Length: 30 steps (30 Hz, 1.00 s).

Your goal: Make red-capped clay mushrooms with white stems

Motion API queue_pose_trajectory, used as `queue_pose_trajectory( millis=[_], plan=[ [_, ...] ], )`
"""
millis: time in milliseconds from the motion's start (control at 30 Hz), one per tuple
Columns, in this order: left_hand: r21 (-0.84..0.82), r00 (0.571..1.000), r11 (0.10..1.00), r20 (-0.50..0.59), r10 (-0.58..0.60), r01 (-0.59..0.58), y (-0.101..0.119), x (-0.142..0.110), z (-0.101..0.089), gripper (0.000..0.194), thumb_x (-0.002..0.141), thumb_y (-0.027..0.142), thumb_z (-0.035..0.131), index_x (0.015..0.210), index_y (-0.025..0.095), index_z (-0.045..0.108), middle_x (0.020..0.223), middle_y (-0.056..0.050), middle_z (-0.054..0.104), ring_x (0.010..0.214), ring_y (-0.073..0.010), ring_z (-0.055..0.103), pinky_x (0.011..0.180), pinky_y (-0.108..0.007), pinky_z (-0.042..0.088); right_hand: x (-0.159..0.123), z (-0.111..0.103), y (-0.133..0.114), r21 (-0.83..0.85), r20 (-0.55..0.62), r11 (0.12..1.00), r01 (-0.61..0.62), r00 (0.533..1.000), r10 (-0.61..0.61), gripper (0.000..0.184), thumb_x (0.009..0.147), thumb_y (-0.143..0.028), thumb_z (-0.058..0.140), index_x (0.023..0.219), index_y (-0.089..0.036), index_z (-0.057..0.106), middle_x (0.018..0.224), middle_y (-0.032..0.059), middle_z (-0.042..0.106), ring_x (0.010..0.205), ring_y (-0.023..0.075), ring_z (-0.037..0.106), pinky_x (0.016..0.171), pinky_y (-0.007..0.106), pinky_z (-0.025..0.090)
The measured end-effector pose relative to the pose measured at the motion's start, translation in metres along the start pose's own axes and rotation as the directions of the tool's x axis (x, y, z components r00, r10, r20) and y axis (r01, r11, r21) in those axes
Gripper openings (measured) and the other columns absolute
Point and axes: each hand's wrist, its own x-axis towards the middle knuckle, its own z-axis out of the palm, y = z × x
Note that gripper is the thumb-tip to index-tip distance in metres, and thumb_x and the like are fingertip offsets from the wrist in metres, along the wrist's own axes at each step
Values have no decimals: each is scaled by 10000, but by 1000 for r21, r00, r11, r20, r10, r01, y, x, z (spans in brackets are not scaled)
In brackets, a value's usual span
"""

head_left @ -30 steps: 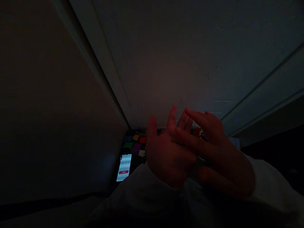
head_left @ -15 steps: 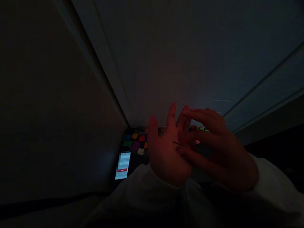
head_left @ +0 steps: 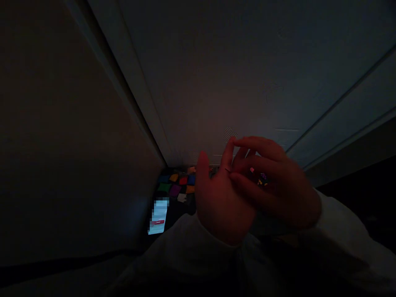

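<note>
In the dim head view, my left hand (head_left: 224,202) lies palm up near the middle, its thumb and fingers stretched out. My right hand (head_left: 287,185) comes over it from the right, thumb and fingers bent towards the left palm. A thin dark stick (head_left: 228,170) pokes out by the right thumb tip, just over the base of the left fingers. Its other end is hidden, and its exact kind is too dark to make out. One right fingertip meets the tip of a left finger.
A phone (head_left: 158,216) with a lit, partly blurred screen lies at lower left. Beyond it are several small coloured pieces (head_left: 175,189) on a dark surface. A pale panelled surface (head_left: 201,82) rises behind the hands, and a dark brownish panel (head_left: 77,144) stands at left.
The stick showed across the left palm half a second ago; now only a short end shows, nearer the left fingers. My right hand has shifted slightly up and left. The left stays open.
</note>
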Motion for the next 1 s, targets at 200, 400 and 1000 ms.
queue_pose_trajectory(
  millis=[200, 400, 1000],
  plan=[
    [-1, 996, 998, 48, -69, 69, 5, -3, 2, 511, 894, 577, 298, 1145, 204, 541, 1441, -22, 421, 1394, -204, 273, 1131, -308, 243, -6, -3, 0, 88, -24, 996, -33, 999, 35, 129, 811, -275, 623, 896, -181, 644, 1206, 117, 607, 1141, 246, 557, 976, 449, 435],
    [41, 994, 994, 50, -101, 99, 9, -4, 3, 522, 887, 596, 271, 1107, 216, 552, 1474, 2, 385, 1416, -188, 219, 1150, -300, 200, -9, -2, 3, 135, -21, 991, -20, 1000, 23, 128, 817, -219, 595, 933, -197, 646, 1241, 109, 583, 1165, 256, 547, 978, 472, 439],
    [2, 996, 998, 64, -59, 59, 8, 0, 4, 522, 883, 577, 270, 1117, 187, 525, 1321, -67, 533, 1372, -219, 325, 1108, -331, 287, -4, -2, 4, 65, -15, 996, 53, 999, -52, 197, 843, -186, 528, 964, -173, 684, 1187, 118, 635, 1163, 273, 545, 990, 535, 413]
  ],
)
